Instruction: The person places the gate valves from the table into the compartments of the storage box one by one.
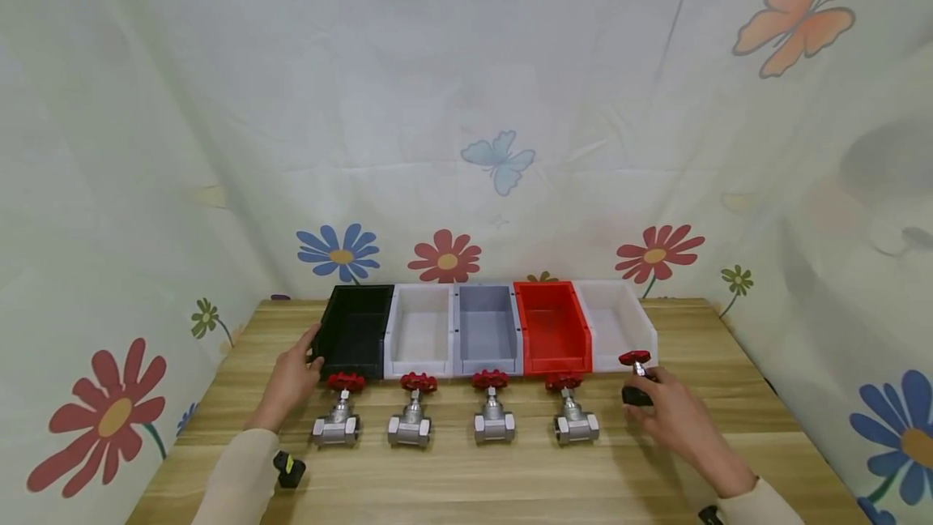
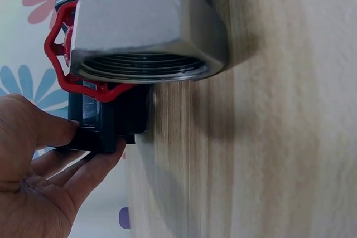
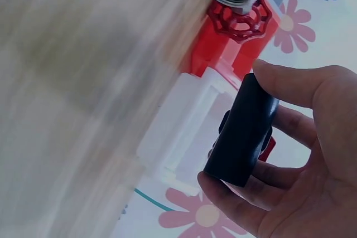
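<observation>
My left hand (image 1: 288,383) pinches the left wall of the black bin (image 1: 321,355) between thumb and fingers, as the left wrist view also shows. In front of that bin stands a steel valve with a red handwheel (image 1: 337,429). My right hand (image 1: 678,420) holds a black-bodied valve with a red handwheel (image 1: 636,395) off the table, near the front of the right-hand white bin (image 1: 623,363). Up close, its smooth black cylinder (image 3: 242,132) lies between thumb and fingertips, with its handwheel mostly hidden behind.
Another white bin (image 1: 419,367), a grey bin (image 1: 488,365) and a red bin (image 1: 557,364) complete the row. More steel valves (image 1: 410,429) stand upright before them on the wooden table (image 1: 452,484). A patterned curtain (image 1: 408,104) hangs behind.
</observation>
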Tool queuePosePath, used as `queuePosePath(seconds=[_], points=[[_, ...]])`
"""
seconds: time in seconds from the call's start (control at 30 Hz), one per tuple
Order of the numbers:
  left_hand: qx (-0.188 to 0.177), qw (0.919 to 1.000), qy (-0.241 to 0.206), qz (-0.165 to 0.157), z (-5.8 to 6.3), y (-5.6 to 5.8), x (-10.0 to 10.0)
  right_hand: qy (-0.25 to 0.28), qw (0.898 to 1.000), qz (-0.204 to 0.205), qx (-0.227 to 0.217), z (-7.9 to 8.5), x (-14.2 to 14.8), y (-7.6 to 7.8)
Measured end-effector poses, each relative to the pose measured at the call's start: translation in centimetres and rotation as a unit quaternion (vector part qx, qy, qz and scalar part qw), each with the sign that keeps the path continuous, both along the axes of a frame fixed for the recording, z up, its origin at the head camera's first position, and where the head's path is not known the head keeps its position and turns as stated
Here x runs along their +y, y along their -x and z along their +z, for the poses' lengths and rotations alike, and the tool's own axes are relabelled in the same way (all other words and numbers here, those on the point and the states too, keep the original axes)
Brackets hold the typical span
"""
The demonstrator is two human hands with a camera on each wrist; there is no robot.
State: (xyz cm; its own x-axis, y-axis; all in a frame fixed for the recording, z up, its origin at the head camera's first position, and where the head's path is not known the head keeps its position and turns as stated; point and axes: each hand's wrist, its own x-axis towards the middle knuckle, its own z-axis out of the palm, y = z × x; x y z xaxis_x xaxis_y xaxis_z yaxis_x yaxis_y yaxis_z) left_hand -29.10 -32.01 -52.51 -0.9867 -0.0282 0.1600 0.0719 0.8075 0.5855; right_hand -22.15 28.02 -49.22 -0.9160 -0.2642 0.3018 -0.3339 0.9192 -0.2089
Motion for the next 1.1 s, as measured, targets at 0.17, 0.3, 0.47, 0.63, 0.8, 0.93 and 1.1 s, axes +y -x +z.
queuePosePath(seconds=[0.17,0.3,0.47,0.63,0.8,0.93,1.1], points=[[0.003,1.0,0.001,0.001,-0.2,0.0,-0.1,-0.004,1.0,0.002,0.015,0.6,-0.1,0.2],[0.003,1.0,0.002,0.002,-0.2,-0.1,-0.1,-0.004,0.999,0.007,0.034,0.9,-0.2,0.5],[0.007,1.0,0.003,0.002,-0.3,0.0,0.0,-0.004,0.999,0.013,0.047,1.3,-0.1,1.1],[0.006,1.0,0.003,0.001,-0.3,0.1,0.1,0.001,0.998,0.022,0.055,1.7,0.1,1.6],[0.008,1.0,0.004,-0.003,-0.4,0.2,0.0,-0.003,0.998,0.021,0.057,2.5,0.2,2.1],[0.017,0.9998,0.005,-0.007,-0.4,0.2,-0.1,-0.011,0.999,0.015,0.048,3.0,0.2,2.4],[0.028,0.9996,0.003,-0.008,-0.5,0.1,-0.1,-0.012,0.999,0.017,0.047,3.2,0.2,3.1]])
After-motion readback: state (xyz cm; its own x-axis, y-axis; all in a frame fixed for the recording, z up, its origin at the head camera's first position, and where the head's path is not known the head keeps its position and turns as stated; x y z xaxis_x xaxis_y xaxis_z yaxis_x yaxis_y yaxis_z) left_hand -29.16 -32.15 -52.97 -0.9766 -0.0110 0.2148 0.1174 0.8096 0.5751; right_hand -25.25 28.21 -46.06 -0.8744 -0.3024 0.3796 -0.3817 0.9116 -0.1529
